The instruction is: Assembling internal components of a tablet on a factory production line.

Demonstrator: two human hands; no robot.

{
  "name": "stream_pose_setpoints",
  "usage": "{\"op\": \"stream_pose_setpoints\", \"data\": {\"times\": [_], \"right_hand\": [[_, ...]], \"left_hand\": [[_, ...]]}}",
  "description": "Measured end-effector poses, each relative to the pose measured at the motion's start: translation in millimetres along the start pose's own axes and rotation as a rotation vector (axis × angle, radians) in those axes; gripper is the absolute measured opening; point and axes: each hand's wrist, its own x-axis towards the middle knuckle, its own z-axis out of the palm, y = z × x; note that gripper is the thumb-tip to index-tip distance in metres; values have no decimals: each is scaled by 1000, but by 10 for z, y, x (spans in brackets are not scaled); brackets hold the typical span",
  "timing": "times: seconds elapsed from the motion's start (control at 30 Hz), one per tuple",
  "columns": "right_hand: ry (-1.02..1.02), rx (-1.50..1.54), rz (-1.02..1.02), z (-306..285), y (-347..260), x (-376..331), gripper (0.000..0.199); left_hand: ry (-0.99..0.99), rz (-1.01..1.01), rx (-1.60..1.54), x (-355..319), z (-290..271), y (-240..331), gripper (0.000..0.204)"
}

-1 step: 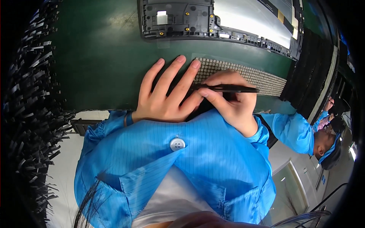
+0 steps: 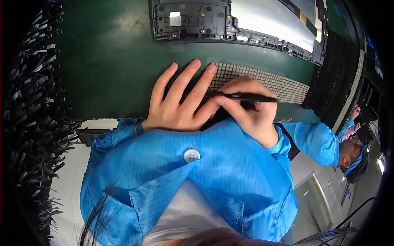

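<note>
My left hand (image 2: 180, 98) lies with its fingers spread on the green work surface. Its index fingertip rests at the left edge of a sheet of small grey square pads (image 2: 283, 88) set in rows. Close beside it, my right hand (image 2: 256, 106) pinches slim black tweezers (image 2: 250, 96) between thumb and fingers, over the near side of the sheet. The tweezers' tips point left, toward my left thumb and index finger. What lies at the tips is too small and partly covered to make out.
Beyond my hands lies a black plastic frame (image 2: 193, 20) with a silvery panel (image 2: 271, 24). Many black strips (image 2: 33, 123) hang at the far left. Black stacked edging (image 2: 334, 78) borders the right side, and a person in blue (image 2: 320, 141) sits farther right.
The rear end of the tweezers has dipped very slightly toward me. Both hands stay in the same place.
</note>
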Motion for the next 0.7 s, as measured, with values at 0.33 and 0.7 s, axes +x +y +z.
{"op": "stream_pose_setpoints", "data": {"times": [0.33, 0.7], "right_hand": [[-23, 135, -196, -92, 36, 35, 21], [219, -31, -316, -817, -675, 1520, 23]], "left_hand": [[-18, -7, -37, 14, -23, 3, 20], [-64, -5, -125, -17, -24, 13, 36]]}}
